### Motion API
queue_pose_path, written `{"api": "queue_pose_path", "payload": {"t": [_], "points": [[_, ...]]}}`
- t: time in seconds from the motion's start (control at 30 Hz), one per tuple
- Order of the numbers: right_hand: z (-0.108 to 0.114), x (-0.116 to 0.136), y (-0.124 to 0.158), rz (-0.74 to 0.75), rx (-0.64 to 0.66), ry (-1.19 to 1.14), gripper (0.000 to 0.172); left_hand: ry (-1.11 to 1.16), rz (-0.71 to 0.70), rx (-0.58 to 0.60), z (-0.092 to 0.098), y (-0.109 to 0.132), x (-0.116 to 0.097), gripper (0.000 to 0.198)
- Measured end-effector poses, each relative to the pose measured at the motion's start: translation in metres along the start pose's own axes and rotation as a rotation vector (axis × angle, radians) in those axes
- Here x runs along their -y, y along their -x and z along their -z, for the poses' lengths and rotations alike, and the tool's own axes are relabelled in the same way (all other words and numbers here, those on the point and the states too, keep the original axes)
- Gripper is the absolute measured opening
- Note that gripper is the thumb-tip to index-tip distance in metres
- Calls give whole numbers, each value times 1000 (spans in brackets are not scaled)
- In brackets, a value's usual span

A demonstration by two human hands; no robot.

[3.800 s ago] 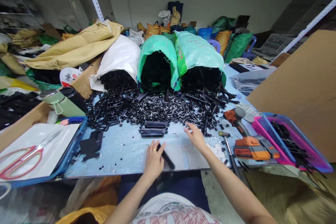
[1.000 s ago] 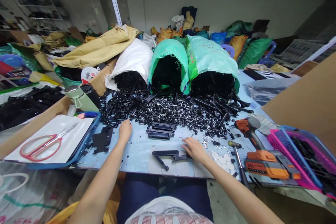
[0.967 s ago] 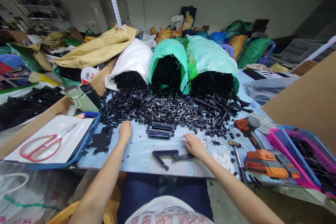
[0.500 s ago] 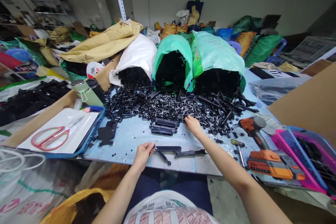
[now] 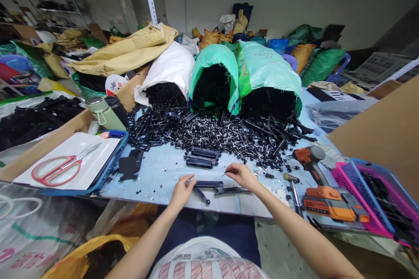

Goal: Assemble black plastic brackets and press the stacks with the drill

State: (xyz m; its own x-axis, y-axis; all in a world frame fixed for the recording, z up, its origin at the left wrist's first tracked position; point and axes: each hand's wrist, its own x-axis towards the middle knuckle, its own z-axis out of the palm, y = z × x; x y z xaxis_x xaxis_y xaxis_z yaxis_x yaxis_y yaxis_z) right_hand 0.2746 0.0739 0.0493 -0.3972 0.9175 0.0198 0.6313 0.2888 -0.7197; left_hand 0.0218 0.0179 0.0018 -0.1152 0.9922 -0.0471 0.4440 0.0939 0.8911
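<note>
My left hand (image 5: pixel 182 190) rests with curled fingers on the left end of a long black plastic bar (image 5: pixel 209 184) near the front edge of the blue table (image 5: pixel 157 174). My right hand (image 5: pixel 240 175) hovers over the bar's right end, pinching a small pin-like part. A thin black arm (image 5: pixel 233 191) sticks out from the bar to the right. Two stacked black bars (image 5: pixel 201 160) lie just beyond. Behind them spreads a heap of small black parts with metal pins (image 5: pixel 216 135).
Three sacks (image 5: pixel 214 78) of black parts lie open at the back. A blue tray holding red scissors (image 5: pixel 57 168) sits at the left, with flasks (image 5: pixel 104 113) behind it. An orange drill (image 5: pixel 322 192), a hammer (image 5: pixel 293 189) and a pink basket (image 5: pixel 373 192) stand at the right.
My right hand drew back from the heap of small parts to the bar with a small piece pinched. My left hand stayed at the bar's left end.
</note>
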Motion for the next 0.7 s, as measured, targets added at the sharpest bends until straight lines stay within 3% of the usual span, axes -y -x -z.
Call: {"api": "queue_pose_path", "payload": {"t": [0.13,0.37,0.53,0.7], "points": [[-7,10,10,80,98,131,9,47,109,93,-2,0,-1,42],[-10,21,7,235,207,359,16,71,125,105,-3,3,-1,45],[-19,15,7,262,138,313,17,81,133,126,-6,1,0,45],[-32,-10,28,382,27,162,25,-14,45,107,-3,1,-2,42]]}}
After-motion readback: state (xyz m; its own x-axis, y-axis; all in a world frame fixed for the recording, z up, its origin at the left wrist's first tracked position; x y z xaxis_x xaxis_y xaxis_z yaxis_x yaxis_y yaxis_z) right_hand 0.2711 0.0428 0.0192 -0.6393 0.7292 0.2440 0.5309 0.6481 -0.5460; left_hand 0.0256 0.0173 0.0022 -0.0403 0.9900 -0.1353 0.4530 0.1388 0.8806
